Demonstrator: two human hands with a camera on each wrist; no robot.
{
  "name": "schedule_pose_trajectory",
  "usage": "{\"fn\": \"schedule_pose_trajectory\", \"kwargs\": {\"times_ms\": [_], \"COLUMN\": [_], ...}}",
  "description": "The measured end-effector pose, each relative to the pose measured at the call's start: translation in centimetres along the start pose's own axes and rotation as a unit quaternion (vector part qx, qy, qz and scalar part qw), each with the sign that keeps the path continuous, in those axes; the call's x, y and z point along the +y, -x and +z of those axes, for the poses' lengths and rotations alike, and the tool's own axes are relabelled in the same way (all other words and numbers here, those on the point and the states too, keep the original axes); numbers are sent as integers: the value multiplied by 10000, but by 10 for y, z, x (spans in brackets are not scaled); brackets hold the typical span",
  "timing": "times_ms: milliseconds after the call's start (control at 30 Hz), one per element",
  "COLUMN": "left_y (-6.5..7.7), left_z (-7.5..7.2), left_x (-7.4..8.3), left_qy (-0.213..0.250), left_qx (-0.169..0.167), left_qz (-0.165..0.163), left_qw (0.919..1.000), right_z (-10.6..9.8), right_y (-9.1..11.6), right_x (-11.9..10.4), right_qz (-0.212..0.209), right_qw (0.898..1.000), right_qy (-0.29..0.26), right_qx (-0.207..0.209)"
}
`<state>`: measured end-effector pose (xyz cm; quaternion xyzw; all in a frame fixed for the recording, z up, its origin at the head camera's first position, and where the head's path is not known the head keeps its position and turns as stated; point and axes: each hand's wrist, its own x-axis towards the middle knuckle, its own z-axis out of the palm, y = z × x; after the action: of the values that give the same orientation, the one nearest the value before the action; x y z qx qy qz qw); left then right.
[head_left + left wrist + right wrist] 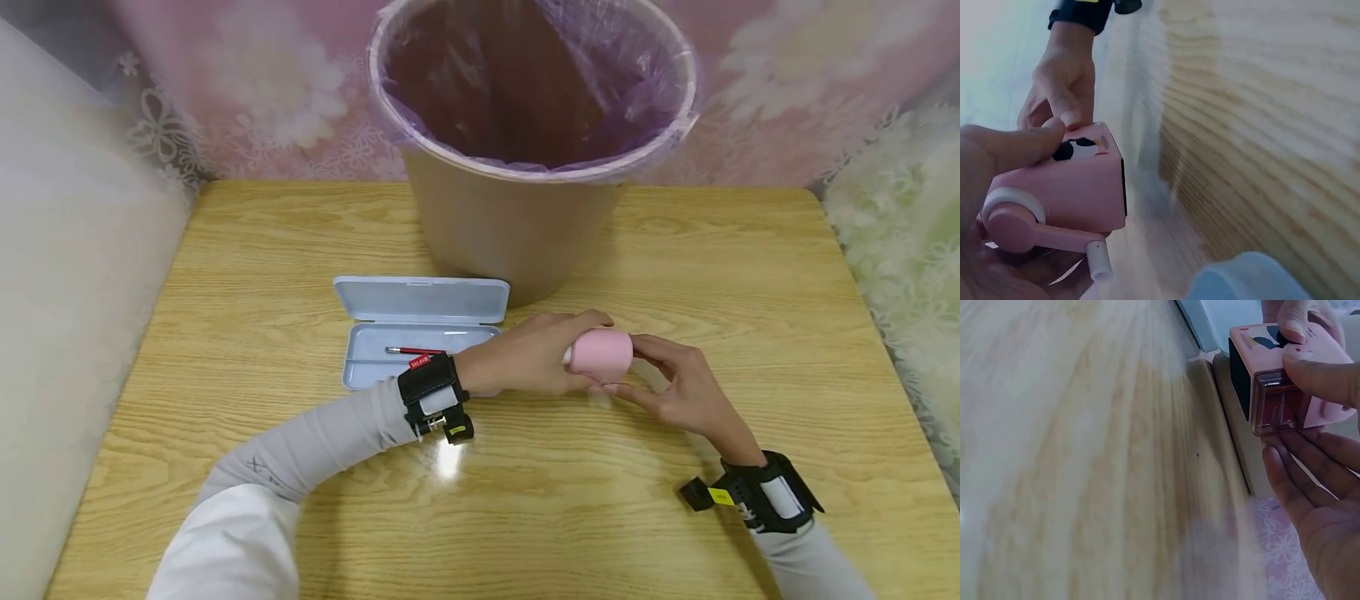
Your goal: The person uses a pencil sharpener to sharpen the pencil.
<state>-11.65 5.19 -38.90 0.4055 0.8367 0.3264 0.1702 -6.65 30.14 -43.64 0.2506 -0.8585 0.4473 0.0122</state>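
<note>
A pink hand-crank pencil sharpener point(602, 356) is held up between both hands over the table. My left hand point(536, 350) grips its body, with the thumb on the printed top. In the left wrist view the crank handle point(1063, 237) with its white knob points toward the camera. My right hand point(686, 387) pinches the opposite end, thumb on the top edge and fingertips underneath. There the right wrist view shows a see-through, dark reddish shavings drawer point(1279, 403). Behind my left hand lies an open light-blue pencil case point(422, 300), holding a red-and-black pencil point(412, 351).
A large brown bin point(517, 225) lined with a purple bag stands at the back of the wood-grain table point(525, 517), right behind the pencil case. Floral cloth point(277, 92) hangs beyond the far edge, and pale covers flank both sides.
</note>
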Motion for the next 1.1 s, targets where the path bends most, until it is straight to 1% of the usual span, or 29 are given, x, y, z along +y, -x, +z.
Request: {"fn": "schedule_pose_trajectory", "kwargs": {"times_ms": [67, 200, 300, 500, 600, 900, 1000, 1100], "left_y": [0, -2, -2, -6, -6, -5, -5, -4], "left_z": [-1, -1, -1, 2, 5, 10, 12, 14], "left_x": [-3, -5, -7, -12, -14, -17, -18, -18], "left_qy": [209, 130, 114, 62, -46, -334, -480, -625], "left_qx": [-18, 75, 137, 31, 5, 153, 205, 236], "left_qz": [-72, -20, -29, -15, -5, 148, 146, 102], "left_qw": [9998, 9999, 9998, 10000, 10000, 9992, 9985, 9977], "right_z": [1, 2, 3, 4, 5, 6, 7, 9], "right_y": [-2, -8, -10, -11, -11, -11, -12, -11], "right_x": [1, 3, 7, 13, 16, 18, 18, 15], "right_qz": [-43, -72, 41, 290, 421, 826, 938, 1140], "right_qw": [10000, 9996, 9996, 9990, 9984, 9962, 9952, 9931], "right_qy": [56, 247, 247, 338, 365, 234, 215, 154], "right_qx": [4, 110, 125, 27, -11, -130, -177, -231]}}
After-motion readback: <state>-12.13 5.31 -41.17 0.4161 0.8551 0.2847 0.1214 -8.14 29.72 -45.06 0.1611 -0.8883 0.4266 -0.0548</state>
